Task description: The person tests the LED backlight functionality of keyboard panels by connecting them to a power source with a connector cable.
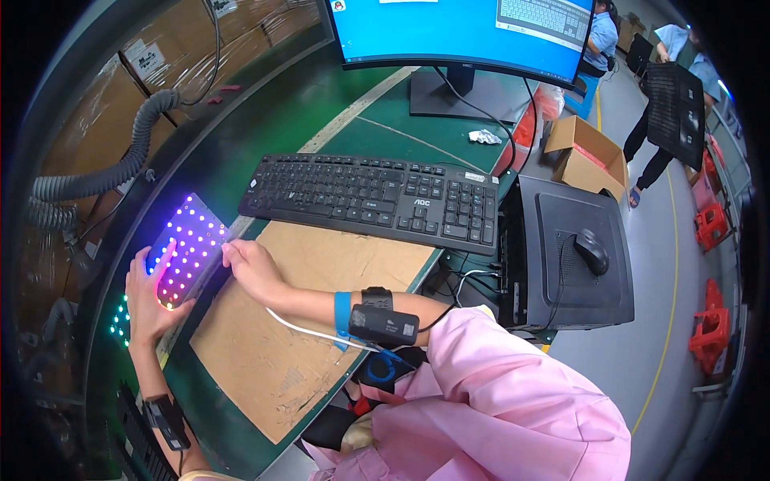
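Observation:
A flat panel with rows of glowing lights (190, 240), blue through violet to pink, is at the left of the green bench. My left hand (152, 301) grips its near left side, thumb along the near edge and fingers over the lit face. My right hand (255, 268) is closed in a pinch at the panel's right corner; whatever lies between the fingertips is hidden. From below the right forearm runs a white cable (301, 327), its far end out of sight. Green light dots (120, 321) shine left of my left hand; I cannot tell whether they belong to the panel.
A black keyboard (377, 196) rests partly on a cardboard sheet (321, 264), below a monitor (457, 32). Right of it stands a black computer case (569, 264) with a mouse (591, 252) on top. A grey flexible hose (132, 152) hangs left. A person at right carries a black panel (676, 116).

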Available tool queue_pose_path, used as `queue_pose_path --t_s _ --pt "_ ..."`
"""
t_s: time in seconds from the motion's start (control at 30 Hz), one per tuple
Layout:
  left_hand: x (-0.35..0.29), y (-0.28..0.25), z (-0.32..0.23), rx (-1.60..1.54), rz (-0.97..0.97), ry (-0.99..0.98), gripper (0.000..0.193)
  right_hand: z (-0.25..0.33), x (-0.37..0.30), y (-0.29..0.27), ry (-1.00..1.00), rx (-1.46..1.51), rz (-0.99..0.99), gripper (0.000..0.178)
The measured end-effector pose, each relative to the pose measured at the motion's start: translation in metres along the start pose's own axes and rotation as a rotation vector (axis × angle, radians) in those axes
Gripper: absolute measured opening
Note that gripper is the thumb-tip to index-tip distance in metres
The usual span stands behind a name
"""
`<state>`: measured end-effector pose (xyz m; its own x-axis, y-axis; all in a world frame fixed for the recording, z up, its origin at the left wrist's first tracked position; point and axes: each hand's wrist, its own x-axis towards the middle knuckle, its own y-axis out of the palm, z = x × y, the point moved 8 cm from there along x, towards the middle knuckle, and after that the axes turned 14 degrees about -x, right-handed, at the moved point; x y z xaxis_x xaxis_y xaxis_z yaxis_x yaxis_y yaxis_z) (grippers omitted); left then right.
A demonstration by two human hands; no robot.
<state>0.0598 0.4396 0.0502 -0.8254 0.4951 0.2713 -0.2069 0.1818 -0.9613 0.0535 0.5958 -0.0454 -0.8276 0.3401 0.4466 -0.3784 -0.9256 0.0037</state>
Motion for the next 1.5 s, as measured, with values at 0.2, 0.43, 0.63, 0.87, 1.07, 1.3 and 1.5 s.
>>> queue_pose_path --t_s 0.2,0.43,0.63,0.87,1.07,1.3,1.5 --pt "0.027 0.024 0.011 -0.181 0.133 0.035 0.088 -0.038 -0.010 0.024 0.476 0.217 0.296 0.032" --pt "0.046 0.040 0.022 -0.226 0.169 0.032 0.088 -0.052 0.002 0.021 0.452 0.024 0.342 0.033" --pt "0.041 0.037 0.026 -0.261 0.113 0.061 0.090 -0.055 0.007 0.021 0.218 -0.320 0.165 0.034" --pt "0.032 0.012 0.121 -0.198 -0.195 -0.130 0.085 -0.051 -0.019 0.032 0.198 -0.273 0.294 0.034" --pt "0.027 0.018 0.215 0.073 0.028 -0.505 0.085 -0.018 -0.070 0.083 -0.404 -0.653 0.877 0.031" --pt "0.065 0.070 0.280 0.160 0.156 -0.479 0.084 -0.011 -0.075 0.082 -0.500 -0.654 0.836 0.028" --pt "0.115 0.142 0.322 -0.080 0.070 -0.622 0.079 -0.006 -0.076 0.084 -0.573 -0.708 0.831 0.025"
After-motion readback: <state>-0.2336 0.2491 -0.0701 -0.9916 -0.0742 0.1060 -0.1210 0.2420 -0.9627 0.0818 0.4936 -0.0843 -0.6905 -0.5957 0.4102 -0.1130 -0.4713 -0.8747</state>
